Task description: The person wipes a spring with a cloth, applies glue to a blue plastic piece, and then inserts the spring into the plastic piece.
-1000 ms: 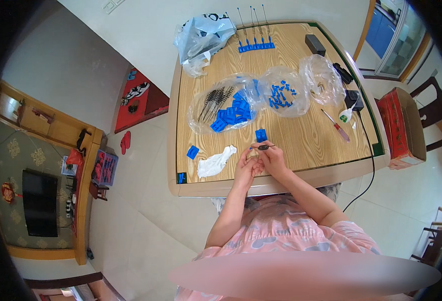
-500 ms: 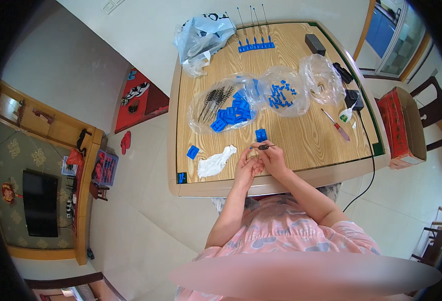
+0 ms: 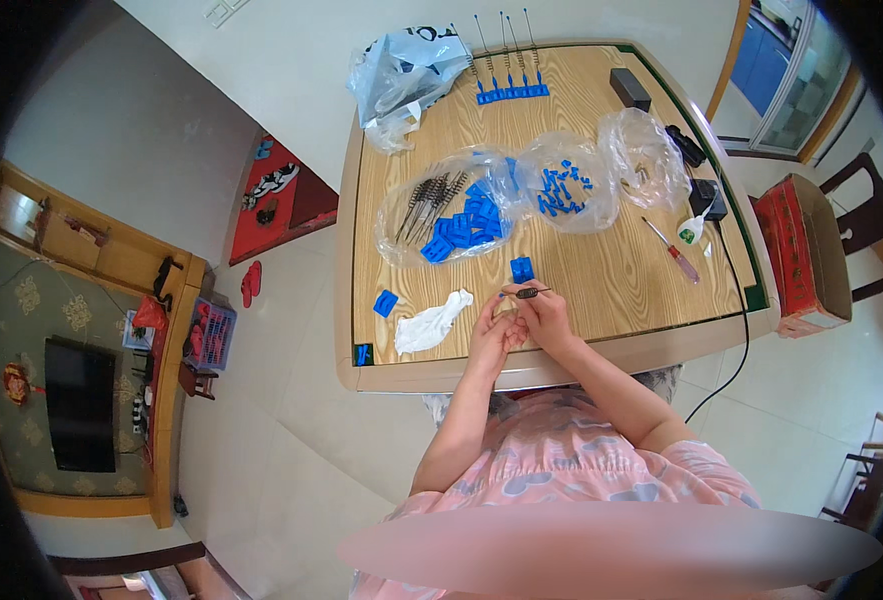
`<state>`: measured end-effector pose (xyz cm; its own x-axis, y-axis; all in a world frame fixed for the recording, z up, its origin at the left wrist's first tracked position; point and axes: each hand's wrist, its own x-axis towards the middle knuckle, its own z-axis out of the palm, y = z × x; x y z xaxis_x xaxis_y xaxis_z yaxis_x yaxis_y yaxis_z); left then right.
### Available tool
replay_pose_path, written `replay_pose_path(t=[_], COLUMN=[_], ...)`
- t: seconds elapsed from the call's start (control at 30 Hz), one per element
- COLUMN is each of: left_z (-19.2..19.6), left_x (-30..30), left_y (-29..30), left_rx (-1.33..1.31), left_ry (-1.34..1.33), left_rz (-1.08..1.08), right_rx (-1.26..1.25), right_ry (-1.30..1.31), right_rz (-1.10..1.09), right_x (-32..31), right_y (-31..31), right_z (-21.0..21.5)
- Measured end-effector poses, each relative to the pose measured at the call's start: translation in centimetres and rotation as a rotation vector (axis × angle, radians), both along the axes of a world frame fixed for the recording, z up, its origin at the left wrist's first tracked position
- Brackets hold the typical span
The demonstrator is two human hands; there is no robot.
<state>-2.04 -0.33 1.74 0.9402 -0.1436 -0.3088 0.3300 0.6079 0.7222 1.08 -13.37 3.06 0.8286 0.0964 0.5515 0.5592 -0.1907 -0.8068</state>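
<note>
My two hands meet just above the table's near edge. Between the fingertips of my right hand (image 3: 547,320) is a thin rod with a dark spring coil (image 3: 529,293), lying roughly level. My left hand (image 3: 490,336) pinches at the rod's left end, where a small blue piece (image 3: 503,295) shows; the fingers hide most of it. Just beyond the hands lies a blue plastic block (image 3: 521,269). Another blue block (image 3: 385,303) and a crumpled white cloth (image 3: 433,324) are to the left of my left hand.
Clear bags hold spring rods (image 3: 427,207) with blue blocks (image 3: 473,222), small blue parts (image 3: 561,190), and brass-coloured pieces (image 3: 643,172). At the far edge, several rods stand in a blue strip (image 3: 512,94). A screwdriver (image 3: 683,264) and a black adapter (image 3: 706,199) lie at right.
</note>
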Motion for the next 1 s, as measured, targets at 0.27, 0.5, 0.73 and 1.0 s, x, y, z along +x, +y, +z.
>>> replay_pose_path(t=[0.27,0.5,0.73,1.0], left_z=[-0.20,-0.44,-0.15,-0.21], left_x=[0.01,0.08,0.00,0.02], left_y=[0.00,0.08,-0.09,-0.01], left_rx=[-0.005,-0.012,-0.002,0.003], left_ry=[0.006,0.005,0.011,0.014], left_rz=[-0.001,0.007,0.008,0.006], right_rx=[-0.013,-0.006,-0.024,-0.003], right_ry=[-0.004,0.004,-0.015,0.036], right_rz=[-0.013,-0.008,-0.011,-0.001], right_x=[-0.01,0.04,0.17,-0.04], right_y=[-0.03,0.02,-0.07,-0.05], right_z=[0.07,0.03,-0.34,0.02])
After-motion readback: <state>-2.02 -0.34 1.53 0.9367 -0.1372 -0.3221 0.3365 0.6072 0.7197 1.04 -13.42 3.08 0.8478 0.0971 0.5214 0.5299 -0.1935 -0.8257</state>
